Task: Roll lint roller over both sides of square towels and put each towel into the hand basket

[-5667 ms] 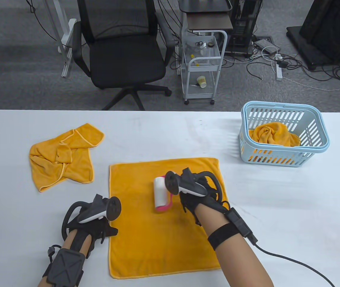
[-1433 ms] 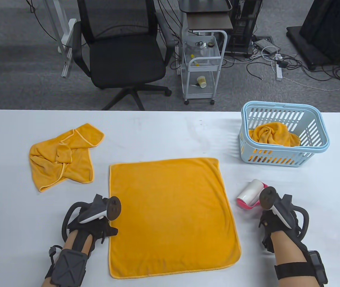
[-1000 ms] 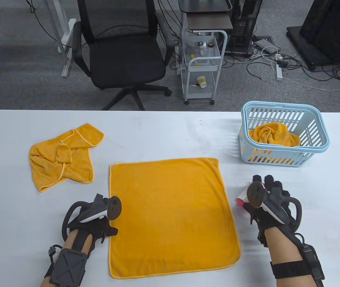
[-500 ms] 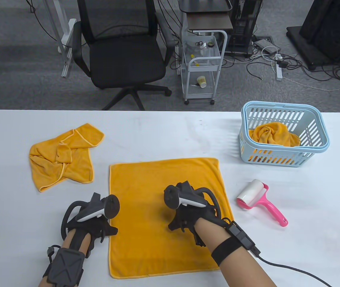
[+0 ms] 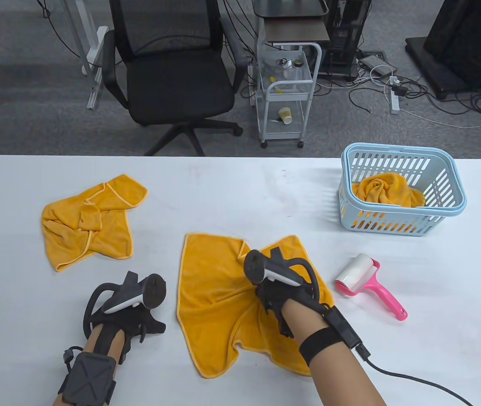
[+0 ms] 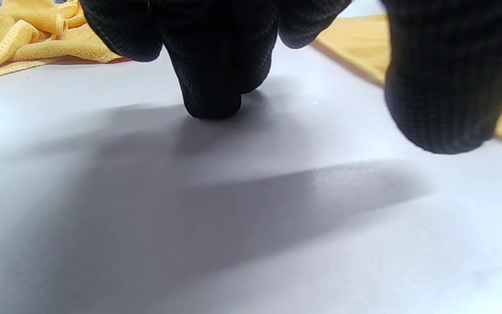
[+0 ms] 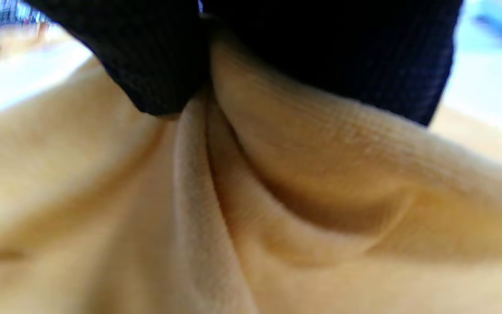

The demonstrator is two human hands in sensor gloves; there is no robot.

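The orange square towel (image 5: pixel 215 296) in front of me is gathered at its middle into raised folds, pinched by my right hand (image 5: pixel 272 292); its corners trail on the bench. A second orange towel (image 5: pixel 90 222) lies crumpled at far left. A third (image 5: pixel 386 190) sits bunched inside the light blue slotted hand basket (image 5: pixel 447 211) at far right. The lint roller (image 5: pixel 367 285), white roll on pink handle, lies flat between my towel and the basket, touching neither
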